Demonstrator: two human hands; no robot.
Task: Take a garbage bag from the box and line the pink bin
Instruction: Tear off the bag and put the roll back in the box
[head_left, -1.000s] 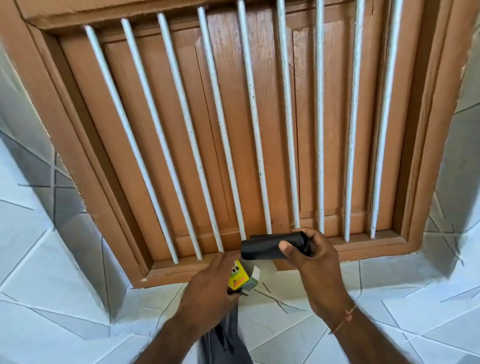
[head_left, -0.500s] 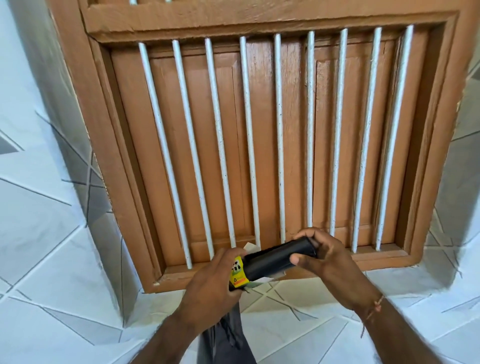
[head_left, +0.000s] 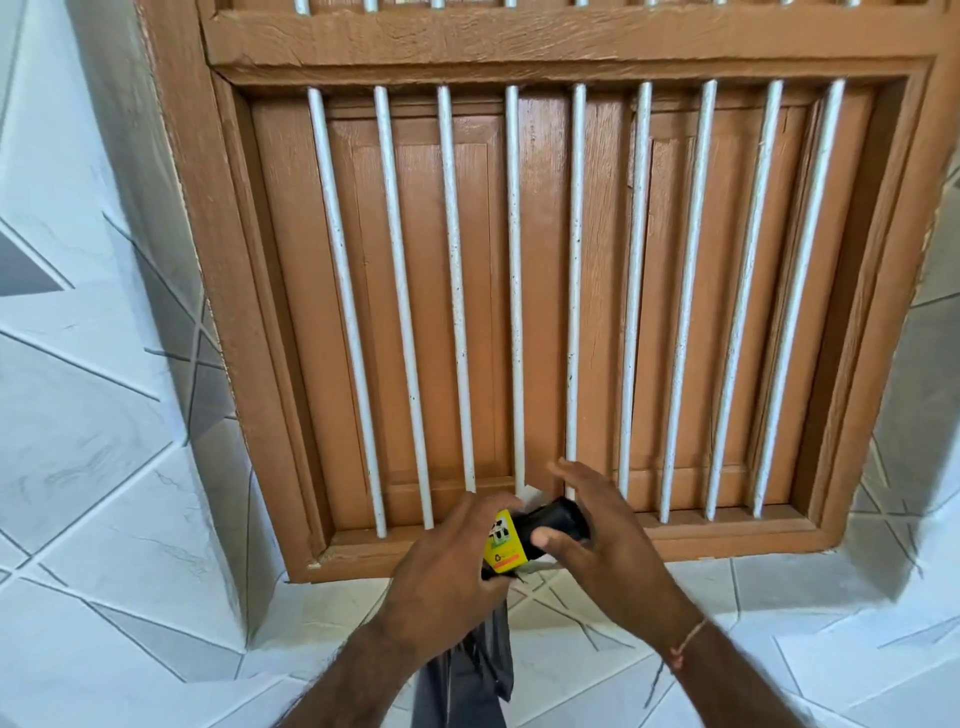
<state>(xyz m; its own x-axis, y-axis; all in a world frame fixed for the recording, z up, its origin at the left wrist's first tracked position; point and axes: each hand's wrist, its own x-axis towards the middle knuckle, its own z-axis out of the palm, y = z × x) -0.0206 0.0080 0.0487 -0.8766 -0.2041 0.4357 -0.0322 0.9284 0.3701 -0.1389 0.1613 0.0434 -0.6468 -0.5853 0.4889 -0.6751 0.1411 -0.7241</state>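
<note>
My left hand grips a small yellow box in front of the window sill. A black roll of garbage bags sticks out of the box's right end, most of it pushed inside. My right hand has its thumb over the roll and its palm at the roll's end, fingers stretched up and apart. A dark grey garbage bag hangs down from under my left hand. The pink bin is not in view.
A brown wooden window with several white vertical bars fills the wall straight ahead. Its sill lies just behind my hands. White and grey tiles cover the wall on both sides and below.
The black roll has slid further into the yellow box. My right hand's fingers have loosened and spread. The view has tilted, so the window sits lower and closer.
</note>
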